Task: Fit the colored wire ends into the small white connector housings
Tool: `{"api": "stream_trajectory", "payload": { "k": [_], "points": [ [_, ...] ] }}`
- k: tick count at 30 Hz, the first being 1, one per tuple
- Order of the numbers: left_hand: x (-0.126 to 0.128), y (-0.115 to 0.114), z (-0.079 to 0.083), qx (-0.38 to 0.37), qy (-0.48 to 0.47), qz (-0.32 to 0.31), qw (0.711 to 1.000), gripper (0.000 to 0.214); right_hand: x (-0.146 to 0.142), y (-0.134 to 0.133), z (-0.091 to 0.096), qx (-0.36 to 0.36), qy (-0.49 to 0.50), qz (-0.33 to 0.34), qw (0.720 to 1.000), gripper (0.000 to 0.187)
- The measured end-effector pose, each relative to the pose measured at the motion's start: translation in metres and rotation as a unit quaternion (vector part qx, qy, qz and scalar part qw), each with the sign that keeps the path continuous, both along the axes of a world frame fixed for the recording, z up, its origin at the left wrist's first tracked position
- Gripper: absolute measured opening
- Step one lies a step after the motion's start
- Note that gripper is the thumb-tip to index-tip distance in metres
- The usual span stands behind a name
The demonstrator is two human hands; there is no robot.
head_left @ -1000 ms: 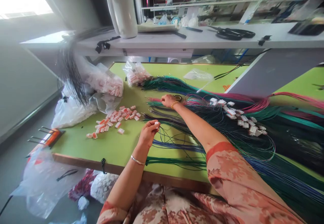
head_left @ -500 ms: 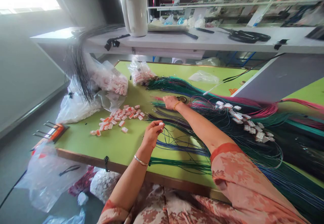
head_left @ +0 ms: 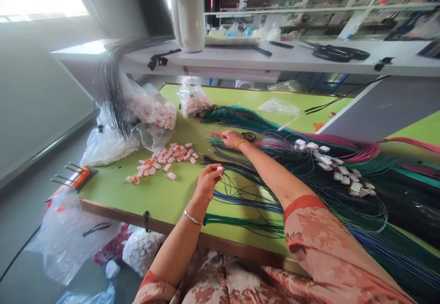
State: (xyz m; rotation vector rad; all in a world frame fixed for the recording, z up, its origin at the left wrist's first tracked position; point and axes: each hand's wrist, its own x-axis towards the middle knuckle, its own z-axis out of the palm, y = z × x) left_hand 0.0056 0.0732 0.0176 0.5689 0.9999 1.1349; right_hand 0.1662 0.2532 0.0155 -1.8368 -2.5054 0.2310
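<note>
- Since the earliest frame the view has shifted, so the bench sits farther right; the right hand (head_left: pixel 232 139) has edged left of the tape roll (head_left: pixel 249 136), leaving more of it uncovered, while the left hand (head_left: pixel 206 181) looks much as it was.
- Nearest, a green wire bundle (head_left: pixel 245 222) lies on the bench on the near side of the roll.
- The left hand is raised, nearer and left of the roll, forearm angled up from below; thumb and forefinger pinch a connector (head_left: pixel 220 170).
- This connector is small, blocky and mostly white, partly covered by the fingertips; thin dark wires loop beside it.
- Loose orange-and-white connectors (head_left: pixel 161 161) lie scattered well left of the roll.
- The right hand bends palm-down just left of the roll, over pink wire ends (head_left: pixel 216 135); whether its fingers pinch any, I cannot tell.
- Beyond the roll, to its left, a clear bag (head_left: pixel 194 102) bears a dark mark too small to read.
</note>
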Motion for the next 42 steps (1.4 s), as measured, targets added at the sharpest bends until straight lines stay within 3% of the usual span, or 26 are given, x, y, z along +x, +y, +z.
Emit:
{"api": "stream_trajectory", "payload": {
  "k": [14, 19, 24, 28, 31, 34, 38, 40, 42],
  "points": [
    [0.0, -0.003, 0.002, 0.0, -0.014, -0.003, 1.0, 0.032, -0.01, 0.001, 0.005, -0.007, -0.011, -0.003, 1.0, 0.029],
    [0.001, -0.002, 0.001, 0.002, -0.01, -0.007, 1.0, 0.031, -0.005, 0.0, 0.008, -0.003, -0.001, -0.04, 0.999, 0.032],
    [0.001, -0.002, 0.0, -0.003, -0.012, -0.005, 1.0, 0.033, 0.016, 0.005, 0.021, -0.001, 0.024, -0.082, 0.996, 0.023],
    [0.001, -0.001, -0.002, -0.002, -0.015, -0.003, 1.0, 0.033, 0.021, -0.003, 0.037, 0.055, 0.088, -0.114, 0.988, 0.027],
    [0.001, 0.0, -0.003, 0.001, -0.013, -0.004, 1.0, 0.032, 0.014, -0.017, 0.047, 0.094, 0.154, -0.073, 0.981, 0.025],
    [0.002, 0.0, -0.004, 0.006, -0.014, -0.006, 1.0, 0.032, 0.005, -0.028, 0.053, 0.088, 0.114, -0.029, 0.989, 0.022],
    [0.002, 0.001, -0.005, 0.005, -0.02, 0.006, 1.0, 0.032, -0.002, -0.031, 0.057, 0.065, -0.005, -0.131, 0.989, 0.025],
    [0.001, 0.002, -0.006, 0.005, -0.02, 0.011, 1.0, 0.032, -0.004, -0.031, 0.059, 0.084, 0.017, -0.161, 0.983, 0.025],
    [0.001, 0.003, -0.007, 0.007, -0.02, 0.01, 1.0, 0.032, -0.008, -0.034, 0.062, 0.108, 0.083, -0.132, 0.982, 0.022]
  ]
}}
